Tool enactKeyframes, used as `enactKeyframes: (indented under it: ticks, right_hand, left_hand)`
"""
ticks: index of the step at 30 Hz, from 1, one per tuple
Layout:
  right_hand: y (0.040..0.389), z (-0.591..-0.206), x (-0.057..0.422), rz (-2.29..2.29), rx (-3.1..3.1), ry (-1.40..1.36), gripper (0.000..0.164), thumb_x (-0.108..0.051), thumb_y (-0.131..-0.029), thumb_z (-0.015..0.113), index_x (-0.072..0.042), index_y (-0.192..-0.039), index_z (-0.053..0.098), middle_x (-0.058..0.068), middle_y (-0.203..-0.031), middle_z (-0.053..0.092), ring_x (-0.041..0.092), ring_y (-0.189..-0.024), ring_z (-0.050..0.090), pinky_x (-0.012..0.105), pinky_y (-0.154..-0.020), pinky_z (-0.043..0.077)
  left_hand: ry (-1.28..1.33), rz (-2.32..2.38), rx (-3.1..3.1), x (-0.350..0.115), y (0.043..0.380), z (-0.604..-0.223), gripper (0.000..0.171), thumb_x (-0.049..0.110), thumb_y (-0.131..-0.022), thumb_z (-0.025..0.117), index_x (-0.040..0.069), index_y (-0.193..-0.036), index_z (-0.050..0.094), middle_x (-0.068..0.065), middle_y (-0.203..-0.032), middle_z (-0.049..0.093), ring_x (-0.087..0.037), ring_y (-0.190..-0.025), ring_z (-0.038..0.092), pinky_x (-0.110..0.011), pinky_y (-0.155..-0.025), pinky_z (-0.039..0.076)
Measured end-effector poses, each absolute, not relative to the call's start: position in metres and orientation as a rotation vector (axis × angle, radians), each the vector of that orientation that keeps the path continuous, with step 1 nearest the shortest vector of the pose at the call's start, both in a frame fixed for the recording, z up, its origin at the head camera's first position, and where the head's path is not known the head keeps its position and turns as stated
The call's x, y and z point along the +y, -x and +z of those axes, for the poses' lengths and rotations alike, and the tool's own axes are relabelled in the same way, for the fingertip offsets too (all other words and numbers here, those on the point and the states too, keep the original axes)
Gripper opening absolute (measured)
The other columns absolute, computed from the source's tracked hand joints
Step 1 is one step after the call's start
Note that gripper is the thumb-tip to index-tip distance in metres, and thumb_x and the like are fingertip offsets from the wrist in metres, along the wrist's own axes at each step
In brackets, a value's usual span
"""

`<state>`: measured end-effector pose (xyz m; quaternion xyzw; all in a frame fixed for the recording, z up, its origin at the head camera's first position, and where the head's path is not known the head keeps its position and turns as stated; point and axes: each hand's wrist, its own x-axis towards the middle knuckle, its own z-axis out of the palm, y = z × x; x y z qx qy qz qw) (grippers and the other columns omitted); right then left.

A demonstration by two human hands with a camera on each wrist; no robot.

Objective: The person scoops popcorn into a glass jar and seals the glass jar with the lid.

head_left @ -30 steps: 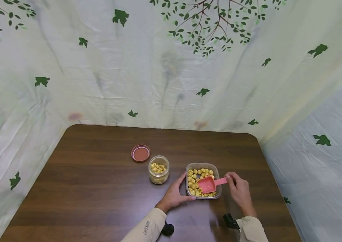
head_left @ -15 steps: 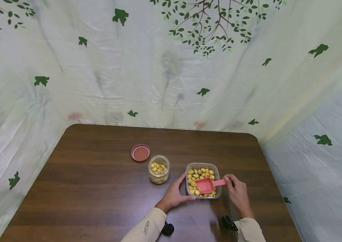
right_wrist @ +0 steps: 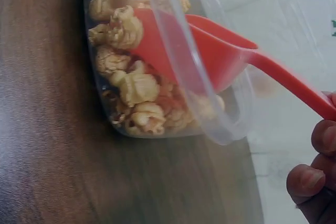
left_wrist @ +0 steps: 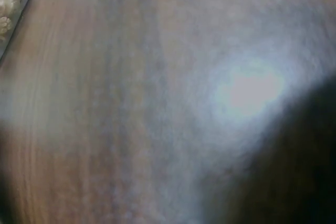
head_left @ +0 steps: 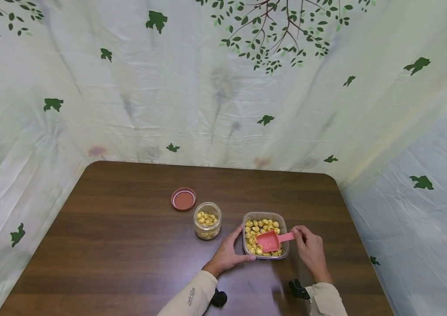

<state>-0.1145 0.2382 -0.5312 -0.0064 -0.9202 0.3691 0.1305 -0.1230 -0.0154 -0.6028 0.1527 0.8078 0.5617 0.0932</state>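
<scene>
A clear plastic container of popcorn stands on the brown table. My left hand braces it at the near left corner, thumb along the front side and fingers against the left side, both fairly straight. My right hand pinches the handle of a pink scoop from the right. The scoop's bowl lies among the popcorn inside the container, as the right wrist view shows too. Only a corner of the container enters the left wrist view.
Left of the container stands an open glass jar partly filled with popcorn. Its likely lid, a red round one, lies behind and left of the jar. A leaf-patterned white curtain hangs behind the table.
My right hand has moved slightly left, taking the pink scoop a little further left into the popcorn. The left hand stays against the container.
</scene>
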Motion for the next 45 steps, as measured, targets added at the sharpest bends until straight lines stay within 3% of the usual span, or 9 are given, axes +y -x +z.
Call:
enactKeyframes:
  ticks: [28, 45]
  right_hand:
    - [0.114, -0.554, 0.224, 1.295, -2.675, 0.147, 0.015, -0.009, -0.097, 0.057, 0.003, -0.094, 0.065, 0.003, -0.070, 0.051, 0.011, -0.061, 0.043, 0.022, -0.053, 0.035]
    - [0.115, -0.561, 0.227, 1.932, -2.415, 0.342, 0.021, -0.007, -0.101, 0.048, 0.010, -0.097, 0.059, 0.001, -0.060, 0.043, 0.010, -0.046, 0.039, 0.021, -0.041, 0.033]
  left_hand:
    - [-0.457, 1.677, 2.392, -0.016, 0.125, -0.604, 0.101, 0.035, -0.070, 0.086, 0.008, -0.150, 0.032, -0.017, -0.151, 0.036, -0.032, -0.138, 0.033, -0.050, -0.111, 0.028]
    - [-0.464, 1.685, 2.411, -0.014, 0.125, -0.607, 0.101, 0.035, -0.070, 0.086, 0.006, -0.150, 0.032, -0.018, -0.150, 0.037, -0.033, -0.138, 0.034, -0.051, -0.111, 0.028]
